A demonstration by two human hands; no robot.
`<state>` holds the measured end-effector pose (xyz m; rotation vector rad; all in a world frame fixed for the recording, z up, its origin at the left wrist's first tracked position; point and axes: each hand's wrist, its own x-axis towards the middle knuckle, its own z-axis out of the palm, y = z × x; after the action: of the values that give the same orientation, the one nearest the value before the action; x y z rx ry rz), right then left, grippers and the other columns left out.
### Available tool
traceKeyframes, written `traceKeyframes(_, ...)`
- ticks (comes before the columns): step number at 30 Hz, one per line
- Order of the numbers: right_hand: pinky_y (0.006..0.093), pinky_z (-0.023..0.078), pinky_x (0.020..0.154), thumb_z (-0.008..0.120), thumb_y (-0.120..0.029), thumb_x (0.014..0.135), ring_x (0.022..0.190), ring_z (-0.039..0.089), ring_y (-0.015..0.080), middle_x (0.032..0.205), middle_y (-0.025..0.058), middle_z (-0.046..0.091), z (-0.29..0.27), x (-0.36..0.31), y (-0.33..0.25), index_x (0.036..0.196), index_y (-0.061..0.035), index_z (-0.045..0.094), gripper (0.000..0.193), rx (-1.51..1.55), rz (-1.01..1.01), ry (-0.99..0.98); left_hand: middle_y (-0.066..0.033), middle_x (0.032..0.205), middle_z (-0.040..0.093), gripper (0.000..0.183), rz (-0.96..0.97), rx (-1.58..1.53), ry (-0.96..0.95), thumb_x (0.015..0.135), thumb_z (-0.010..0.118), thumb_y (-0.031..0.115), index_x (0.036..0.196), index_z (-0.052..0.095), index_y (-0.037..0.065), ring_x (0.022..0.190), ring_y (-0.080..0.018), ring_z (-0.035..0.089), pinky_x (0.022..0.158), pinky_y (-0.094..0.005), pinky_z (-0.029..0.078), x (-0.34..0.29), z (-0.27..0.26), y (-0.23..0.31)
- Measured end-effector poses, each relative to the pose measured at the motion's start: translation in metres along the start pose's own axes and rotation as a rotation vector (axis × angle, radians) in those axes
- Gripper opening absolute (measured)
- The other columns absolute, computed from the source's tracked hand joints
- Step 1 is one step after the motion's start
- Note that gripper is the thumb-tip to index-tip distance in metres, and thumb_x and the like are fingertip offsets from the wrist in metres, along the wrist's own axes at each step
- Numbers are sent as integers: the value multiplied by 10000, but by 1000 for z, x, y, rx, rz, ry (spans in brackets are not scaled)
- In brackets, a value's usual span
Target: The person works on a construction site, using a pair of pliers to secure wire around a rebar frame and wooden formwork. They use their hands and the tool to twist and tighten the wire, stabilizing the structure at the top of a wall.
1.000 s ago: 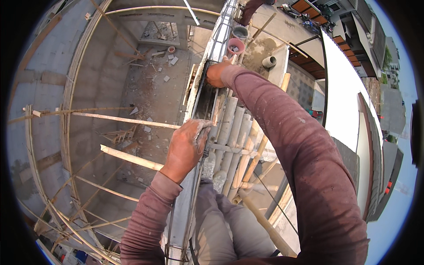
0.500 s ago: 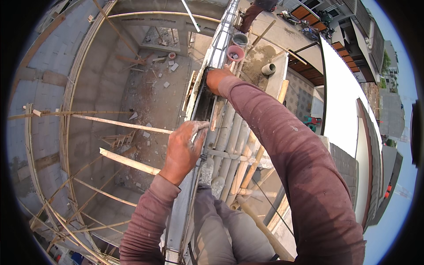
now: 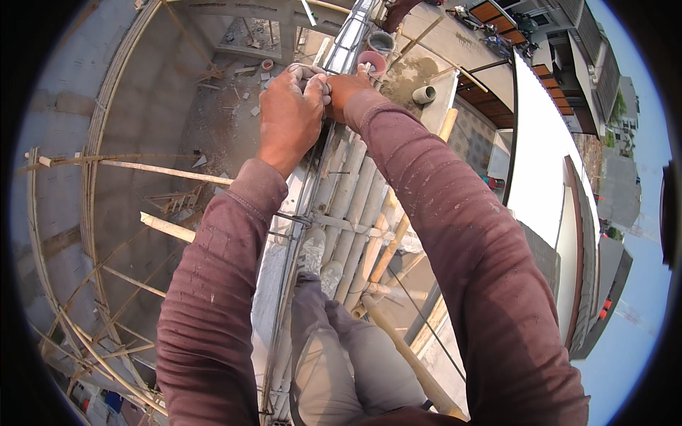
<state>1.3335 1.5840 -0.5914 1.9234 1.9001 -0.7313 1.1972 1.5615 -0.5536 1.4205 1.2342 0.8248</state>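
1. Just under both sets of fingers in the head view runs a long cage of thin dark steel rods (image 3: pixel 307 221), laid along a flat, pale grey wall top (image 3: pixel 266 298). I read its long axis as stretching away from the body, the far end leaning right.
2. To the left of that axis I have the bare, dusty left hand (image 3: pixel 291 121), thumb and fingers drawn narrowly together; I cannot tell what, if anything, sits between them.
3. Right beside those fingers is the bare right hand (image 3: pixel 344 96), bent at the knuckles. Its fingertips are hidden from me, so I cannot tell their grip.
4. Between the two, I judge the right hand nearer the rods' centreline; the left reaches across from their left side.
5. Beyond the right fingers stands a round pink bucket (image 3: pixel 380 69); on their near side, pale round wooden poles (image 3: pixel 355 192) lie alongside the cage.
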Motion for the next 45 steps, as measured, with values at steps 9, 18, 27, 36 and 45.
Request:
traceKeyframes(9, 531, 178, 1208, 571, -192, 883, 1238, 585, 321, 1211, 155, 684, 15, -5, 5, 1142, -59, 704, 320, -90, -73, 71, -165, 989, 712, 185, -147, -289, -3, 1003, 543, 103, 1067, 583, -67, 903, -210, 732, 804, -265, 558, 53, 11, -26)
traceKeyframes(18, 625, 281, 1122, 630, -279, 868, 1164, 601, 366, 1159, 152, 682, 44, -14, 2, 1087, -81, 703, 304, 102, 24, 316, -117, 960, 718, 218, -8, 87, -67, 980, 598, 174, 1027, 641, -35, 853, -148, 731, 759, -273, 546, 72, 26, -33)
traceKeyframes(27, 610, 251, 1150, 609, -194, 867, 1218, 576, 344, 1254, 132, 646, 43, -27, 2, 1102, -83, 704, 277, 252, 69, 347, -121, 1161, 648, 237, 516, 636, -68, 920, 640, 199, 1133, 676, 100, 1168, -312, 591, 1086, -516, 381, 6, 6, -42)
traceKeyframes(36, 617, 260, 1146, 644, -199, 854, 1331, 473, 283, 1277, 97, 628, 29, -27, -9, 1035, -104, 737, 225, 146, 74, 190, -102, 1314, 548, 215, 373, 923, 34, 828, 735, 187, 1031, 697, 128, 1279, -337, 469, 1136, -589, 282, -9, -20, -33)
traceKeyframes(45, 608, 246, 1165, 645, -203, 850, 1423, 392, 289, 1318, 85, 639, 36, -23, -7, 1092, -116, 736, 273, 134, 88, 145, -141, 1284, 591, 260, 503, 832, -38, 842, 707, 126, 1095, 693, 66, 1241, -359, 507, 1065, -470, 385, -29, -21, -24)
